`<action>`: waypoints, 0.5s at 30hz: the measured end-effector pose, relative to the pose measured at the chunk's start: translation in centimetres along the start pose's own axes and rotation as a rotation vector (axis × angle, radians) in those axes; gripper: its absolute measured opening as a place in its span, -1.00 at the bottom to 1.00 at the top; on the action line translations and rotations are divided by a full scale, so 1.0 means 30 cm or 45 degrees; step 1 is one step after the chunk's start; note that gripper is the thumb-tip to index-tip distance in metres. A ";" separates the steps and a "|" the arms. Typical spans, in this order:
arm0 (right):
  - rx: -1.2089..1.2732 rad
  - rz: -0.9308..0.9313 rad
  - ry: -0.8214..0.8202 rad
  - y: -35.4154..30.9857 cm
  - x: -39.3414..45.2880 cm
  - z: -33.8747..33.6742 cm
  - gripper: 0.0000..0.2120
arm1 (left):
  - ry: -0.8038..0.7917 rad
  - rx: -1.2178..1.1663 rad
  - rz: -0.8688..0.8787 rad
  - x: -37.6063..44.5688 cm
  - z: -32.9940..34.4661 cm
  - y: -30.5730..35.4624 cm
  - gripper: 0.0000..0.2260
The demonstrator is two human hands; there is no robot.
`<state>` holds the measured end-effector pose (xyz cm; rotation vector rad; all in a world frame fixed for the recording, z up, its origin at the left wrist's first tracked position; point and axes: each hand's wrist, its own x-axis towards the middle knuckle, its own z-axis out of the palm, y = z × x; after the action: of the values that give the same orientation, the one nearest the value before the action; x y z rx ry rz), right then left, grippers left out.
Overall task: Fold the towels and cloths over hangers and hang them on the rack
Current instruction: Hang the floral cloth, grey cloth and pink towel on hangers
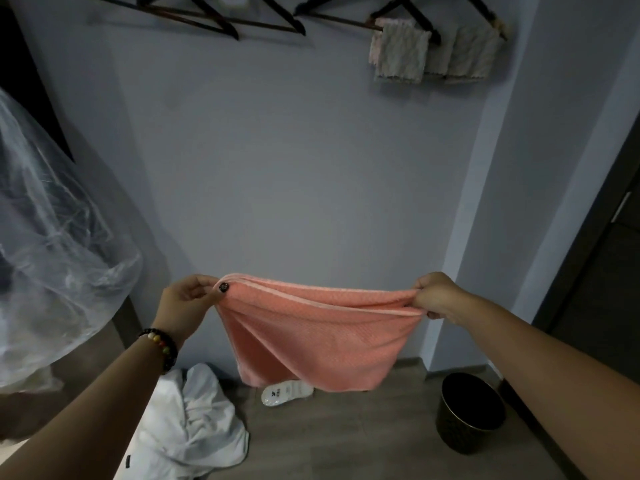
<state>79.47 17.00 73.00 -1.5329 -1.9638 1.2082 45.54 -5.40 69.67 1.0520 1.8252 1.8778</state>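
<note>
We had the pink towel [318,327] up in front of us, doubled over, top edge pulled roughly level btwn both hands, rest sagging down in a loose pouch above the floor [363,438]. Left hand [192,297] pinched the left corner, thumb on the front face w/ dark nail polish showing, fingers curled behind; bead bracelet [162,346] on that wrist. Right hand [434,294] gripped the right end, fingers curled round bunched fabric. Both arms stretched fwd, hands well apart.

Up top, dark wooden hangers [221,19] hung in a row along the frame edge; the rack itself was out of view. Hangers on the left were bare. On the right, pale patterned cloths [401,51] were draped over hanger bars, overlapping one another.

On the floor: crumpled white fabric pile [194,420] lower left, a white slipper [287,393] just behind the towel's low edge, a dark round bin [471,414] to the right, near the wall corner. Clear plastic sheeting [55,244] bulged in on the left. Dark door [602,258] at far right.
</note>
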 end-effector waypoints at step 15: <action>0.726 0.317 -0.711 -0.055 -0.057 -0.040 -0.81 | 0.337 -0.043 -0.063 -0.067 -0.034 0.029 -0.86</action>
<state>79.92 15.83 75.35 -1.2384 -1.5043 2.2584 46.43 -7.62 70.02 0.7696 1.9311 2.0926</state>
